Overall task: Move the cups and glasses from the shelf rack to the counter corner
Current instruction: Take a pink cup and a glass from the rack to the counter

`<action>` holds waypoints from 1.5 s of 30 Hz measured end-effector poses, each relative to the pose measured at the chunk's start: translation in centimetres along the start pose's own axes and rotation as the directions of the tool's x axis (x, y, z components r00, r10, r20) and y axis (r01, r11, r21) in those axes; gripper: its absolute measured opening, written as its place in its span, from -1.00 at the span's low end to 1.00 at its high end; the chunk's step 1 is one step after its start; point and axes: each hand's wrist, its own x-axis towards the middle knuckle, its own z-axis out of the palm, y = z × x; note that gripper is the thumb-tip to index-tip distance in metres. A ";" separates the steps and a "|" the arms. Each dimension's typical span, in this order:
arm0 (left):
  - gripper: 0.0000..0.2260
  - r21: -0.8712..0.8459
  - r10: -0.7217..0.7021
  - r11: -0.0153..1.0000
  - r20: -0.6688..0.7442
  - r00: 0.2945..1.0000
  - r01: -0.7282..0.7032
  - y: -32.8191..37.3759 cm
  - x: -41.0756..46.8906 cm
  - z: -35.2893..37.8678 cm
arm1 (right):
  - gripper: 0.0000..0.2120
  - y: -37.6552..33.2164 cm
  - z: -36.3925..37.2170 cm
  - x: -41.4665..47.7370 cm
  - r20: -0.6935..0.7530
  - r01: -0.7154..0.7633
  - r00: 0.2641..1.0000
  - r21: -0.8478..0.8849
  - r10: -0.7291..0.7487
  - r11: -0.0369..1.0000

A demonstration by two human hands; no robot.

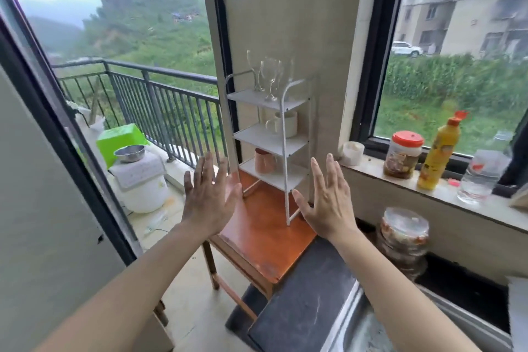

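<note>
A white three-tier shelf rack (pixel 283 134) stands on a small orange wooden table (pixel 263 240) against the wall. Clear wine glasses (pixel 270 77) stand on its top tier. A cream mug (pixel 285 123) sits on the middle tier, a copper-pink cup (pixel 264 161) on the bottom tier. My left hand (pixel 210 194) is raised in front of the rack's left side, fingers spread, holding nothing. My right hand (pixel 328 197) is raised at the rack's right side, also spread and empty. The dark counter (pixel 303 297) lies below my right forearm.
A stone window sill (pixel 445 203) carries a small white cup (pixel 353 153), a red-lidded jar (pixel 403 154), a yellow bottle (pixel 438 154) and a clear bottle (pixel 477 180). A plastic jar (pixel 403 240) stands on the counter by the steel sink (pixel 371 331). The balcony holds a white appliance (pixel 141 183).
</note>
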 end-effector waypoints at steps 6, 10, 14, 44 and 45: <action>-0.38 -0.017 -0.012 1.000 0.021 1.000 0.012 -4.2 6.9 5.1 | -0.22 -1.9 5.7 5.9 0.040 0.024 0.999 0.027 -0.025 0.999; -0.35 -0.090 0.064 0.994 0.042 0.997 -0.060 -6.4 13.2 10.0 | -0.26 -2.6 10.0 10.2 0.051 0.004 0.999 0.004 -0.004 1.000; -0.39 -0.195 0.152 0.972 0.107 0.983 -0.129 -8.5 19.6 15.4 | -0.37 -3.7 13.8 14.4 0.017 -0.102 0.995 0.020 0.101 0.995; -0.68 -0.588 0.230 0.802 0.471 0.852 0.109 -7.7 30.8 32.9 | -0.44 -2.2 30.7 22.6 0.352 -0.805 0.593 0.282 0.725 0.522; -0.68 -0.581 0.218 0.806 0.472 0.854 0.115 -8.2 31.0 33.0 | -0.46 -2.0 30.8 23.4 0.350 -0.815 0.575 0.318 0.739 0.484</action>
